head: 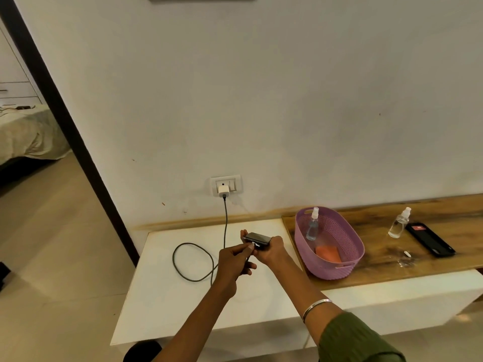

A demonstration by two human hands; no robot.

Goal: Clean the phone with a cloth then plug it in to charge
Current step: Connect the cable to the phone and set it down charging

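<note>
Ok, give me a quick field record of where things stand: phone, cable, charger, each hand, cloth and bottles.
phone: held above the white table
right hand: grips phone
left hand: holds cable plug at phone's near end; seating not discernible
cable: looped on table, runs up to charger
charger: in wall socket
orange cloth: in purple basket
spray bottles: one in basket, one on wooden counter
</note>
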